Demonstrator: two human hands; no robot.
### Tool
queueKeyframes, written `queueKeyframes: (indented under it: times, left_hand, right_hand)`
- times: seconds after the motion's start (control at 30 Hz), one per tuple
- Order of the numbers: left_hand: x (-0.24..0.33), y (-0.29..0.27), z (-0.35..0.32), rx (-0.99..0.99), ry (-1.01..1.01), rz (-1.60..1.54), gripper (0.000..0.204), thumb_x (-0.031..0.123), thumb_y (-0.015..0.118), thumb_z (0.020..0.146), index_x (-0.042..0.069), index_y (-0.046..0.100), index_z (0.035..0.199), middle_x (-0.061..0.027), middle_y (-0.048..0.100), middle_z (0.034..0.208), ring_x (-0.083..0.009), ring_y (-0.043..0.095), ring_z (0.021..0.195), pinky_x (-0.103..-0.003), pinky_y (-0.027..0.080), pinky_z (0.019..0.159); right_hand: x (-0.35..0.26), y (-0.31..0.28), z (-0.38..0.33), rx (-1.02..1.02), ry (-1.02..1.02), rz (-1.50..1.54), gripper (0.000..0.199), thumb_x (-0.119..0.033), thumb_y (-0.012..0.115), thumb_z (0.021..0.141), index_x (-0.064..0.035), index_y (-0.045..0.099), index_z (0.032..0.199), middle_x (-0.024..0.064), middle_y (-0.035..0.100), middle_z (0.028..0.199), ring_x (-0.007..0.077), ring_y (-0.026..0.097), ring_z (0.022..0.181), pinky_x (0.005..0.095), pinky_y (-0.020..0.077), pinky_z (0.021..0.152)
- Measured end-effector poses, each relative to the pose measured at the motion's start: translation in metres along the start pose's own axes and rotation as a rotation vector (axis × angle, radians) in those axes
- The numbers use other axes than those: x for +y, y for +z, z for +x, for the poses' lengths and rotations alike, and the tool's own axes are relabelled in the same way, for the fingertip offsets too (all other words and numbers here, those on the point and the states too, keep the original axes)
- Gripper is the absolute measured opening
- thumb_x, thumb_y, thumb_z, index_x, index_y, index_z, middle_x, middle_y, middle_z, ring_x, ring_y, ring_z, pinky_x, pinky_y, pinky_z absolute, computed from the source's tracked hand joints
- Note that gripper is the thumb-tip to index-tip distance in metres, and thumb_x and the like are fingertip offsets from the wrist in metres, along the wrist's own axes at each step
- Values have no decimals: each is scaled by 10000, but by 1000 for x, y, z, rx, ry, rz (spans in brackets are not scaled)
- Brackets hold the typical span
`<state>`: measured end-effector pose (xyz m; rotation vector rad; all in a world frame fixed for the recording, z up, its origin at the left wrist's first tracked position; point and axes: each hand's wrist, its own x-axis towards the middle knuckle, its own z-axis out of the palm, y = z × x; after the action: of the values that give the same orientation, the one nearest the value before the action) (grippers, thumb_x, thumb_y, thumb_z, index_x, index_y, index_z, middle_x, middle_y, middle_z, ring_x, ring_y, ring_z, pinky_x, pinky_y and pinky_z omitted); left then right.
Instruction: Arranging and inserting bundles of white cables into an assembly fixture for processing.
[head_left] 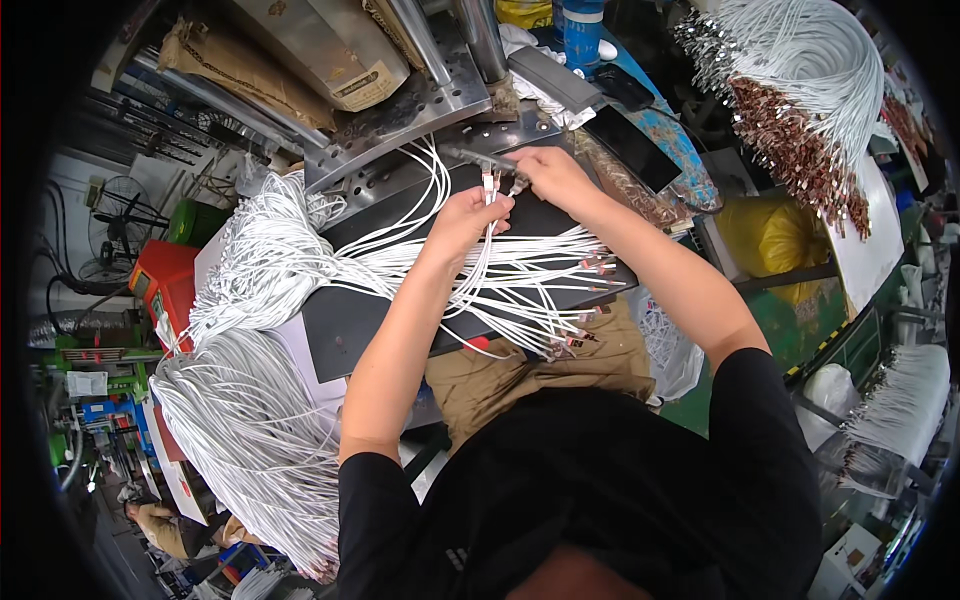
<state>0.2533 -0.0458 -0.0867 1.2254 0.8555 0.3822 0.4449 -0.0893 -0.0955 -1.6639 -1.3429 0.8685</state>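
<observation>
My left hand (470, 221) is closed around a few white cables (484, 256), just below their metal connector ends (489, 180). Close beside it on the right, my right hand (556, 180) is pinched shut. From its fingers a slim grey bar-shaped tool (478, 158) reaches left, past the connectors; its exact kind is unclear. Another small connector (519, 186) shows under the right fingertips. More white cables fan out over a black board (345, 335) below my hands, their copper-coloured ends (565, 348) pointing right.
A perforated metal machine plate (400, 140) overhangs the board's far side. Thick cable bundles (245, 420) lie at the left. A dark phone (633, 148) rests to the right, near a blue bottle (582, 35). Brown cloth (530, 385) covers my lap. More cables (800, 70) are piled far right.
</observation>
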Motion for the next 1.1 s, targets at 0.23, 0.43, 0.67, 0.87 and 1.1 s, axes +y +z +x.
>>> queueKeyframes:
  times: [0.23, 0.43, 0.67, 0.87, 1.1]
  left_hand:
    - [3, 2, 0, 11, 0, 21, 158, 215, 728, 918, 73, 667, 952, 21, 656, 800, -68, 618, 701, -193, 468, 663]
    - [6, 0, -2, 135, -22, -97, 188, 193, 695, 924, 21, 692, 1000, -9, 648, 797, -93, 606, 685, -228, 493, 648]
    - [1, -12, 3, 5, -23, 108, 225, 279, 701, 937, 55, 701, 963, 40, 616, 729, -71, 548, 592, -214, 416, 568]
    - [7, -1, 1, 54, -70, 67, 197, 241, 703, 927, 45, 705, 941, 37, 608, 724, -67, 530, 577, -209, 403, 549]
    - [-3, -23, 6, 76, -11, -111, 210, 210, 708, 902, 19, 727, 987, 9, 607, 720, -73, 526, 584, -207, 397, 542]
  right_hand:
    - [12, 5, 7, -14, 23, 229, 393, -270, 543, 906, -17, 706, 1158, 125, 742, 886, 209, 707, 817, 320, 524, 785]
    - [18, 0, 10, -9, -20, 137, 392, -239, 606, 876, 5, 685, 1171, 95, 724, 861, 155, 673, 782, 289, 509, 737]
    - [16, -7, 10, -126, -8, 179, 355, -158, 641, 866, 14, 664, 1175, 73, 713, 877, 112, 643, 782, 259, 498, 726]
    - [29, -6, 11, -162, -143, 86, 417, -275, 728, 816, 12, 696, 1117, 101, 734, 868, 155, 683, 767, 295, 519, 734]
    - [10, -33, 2, -202, 118, 267, 403, -254, 788, 852, -9, 672, 1150, 66, 725, 911, 97, 651, 804, 258, 509, 729]
